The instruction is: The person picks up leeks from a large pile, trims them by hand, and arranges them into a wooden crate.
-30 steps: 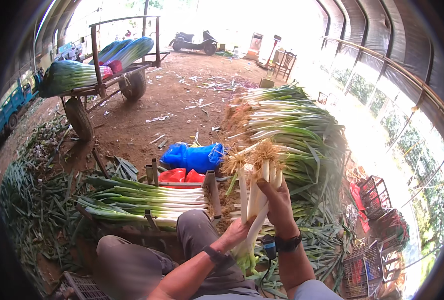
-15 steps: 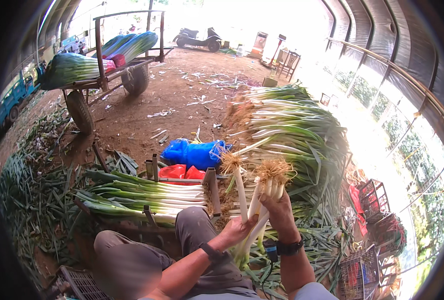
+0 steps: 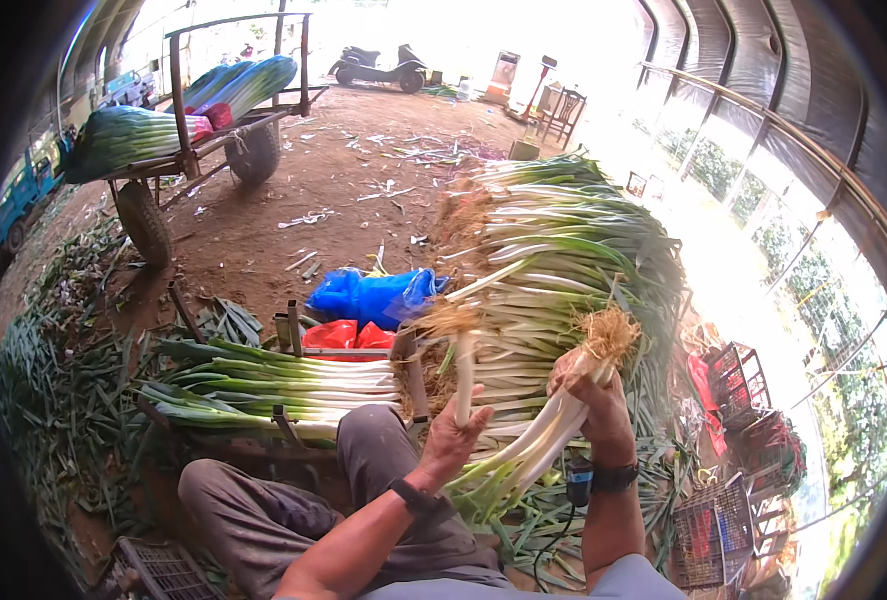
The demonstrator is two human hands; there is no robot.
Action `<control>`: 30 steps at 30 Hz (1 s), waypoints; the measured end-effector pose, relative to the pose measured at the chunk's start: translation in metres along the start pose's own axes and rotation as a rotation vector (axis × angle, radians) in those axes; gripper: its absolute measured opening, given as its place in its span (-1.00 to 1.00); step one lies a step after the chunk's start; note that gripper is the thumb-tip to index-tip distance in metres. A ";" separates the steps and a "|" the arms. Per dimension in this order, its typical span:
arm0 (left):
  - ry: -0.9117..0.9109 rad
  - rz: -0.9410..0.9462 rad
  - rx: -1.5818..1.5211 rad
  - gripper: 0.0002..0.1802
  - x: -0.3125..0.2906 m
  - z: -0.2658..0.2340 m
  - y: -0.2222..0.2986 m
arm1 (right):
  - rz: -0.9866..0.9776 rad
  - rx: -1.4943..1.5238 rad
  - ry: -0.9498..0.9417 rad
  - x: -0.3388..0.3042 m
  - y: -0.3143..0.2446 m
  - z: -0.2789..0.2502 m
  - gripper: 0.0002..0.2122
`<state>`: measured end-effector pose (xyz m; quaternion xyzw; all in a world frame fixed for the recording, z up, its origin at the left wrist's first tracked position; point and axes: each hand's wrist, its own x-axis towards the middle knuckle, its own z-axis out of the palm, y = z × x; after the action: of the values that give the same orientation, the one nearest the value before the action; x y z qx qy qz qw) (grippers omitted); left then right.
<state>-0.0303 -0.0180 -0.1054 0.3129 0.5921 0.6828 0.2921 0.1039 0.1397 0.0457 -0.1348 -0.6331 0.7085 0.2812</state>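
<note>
My left hand (image 3: 452, 440) is closed around a single green onion (image 3: 465, 385), held upright with its brown roots on top. My right hand (image 3: 602, 405) grips a small bunch of green onions (image 3: 549, 435); their shaggy roots point up and right, and their green ends slant down to the left. Beyond both hands lies a big heap of untrimmed green onions (image 3: 554, 285), roots toward the left. To the left, cleaned green onions (image 3: 294, 385) lie in a low metal frame (image 3: 411, 375), white ends facing right.
A blue plastic bundle (image 3: 374, 297) and red bags (image 3: 349, 336) sit behind the frame. Leaf scraps (image 3: 74, 400) cover the ground at left. A two-wheeled cart (image 3: 186, 150) carries bundled onions. Plastic crates (image 3: 714, 535) stand at right, another crate (image 3: 164, 570) at lower left.
My hands have moved apart: the right one swung right with the bunch, tilting it, while the left moved slightly left and down with the single onion. The view has shifted a little.
</note>
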 end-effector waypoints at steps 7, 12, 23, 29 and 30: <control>-0.078 0.214 0.167 -0.11 0.016 0.034 0.021 | -0.229 -0.362 -0.026 -0.013 -0.006 0.012 -0.69; -0.242 0.164 0.163 -0.09 0.021 0.037 0.025 | -0.091 -0.087 -0.097 -0.010 -0.018 0.030 -0.47; -0.639 -0.021 -0.023 -0.01 0.031 0.027 0.047 | -0.179 -0.108 0.053 -0.009 -0.016 0.031 -0.60; -0.183 0.356 0.210 0.13 0.008 0.042 0.000 | -0.264 -0.212 0.277 0.002 -0.039 0.044 -0.55; -0.152 0.352 0.278 0.21 0.003 0.049 0.001 | -0.322 -0.141 0.283 0.004 -0.043 0.052 -0.56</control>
<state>0.0057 0.0151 -0.0991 0.4991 0.5930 0.6096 0.1665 0.0825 0.1010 0.0966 -0.1492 -0.6488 0.5823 0.4665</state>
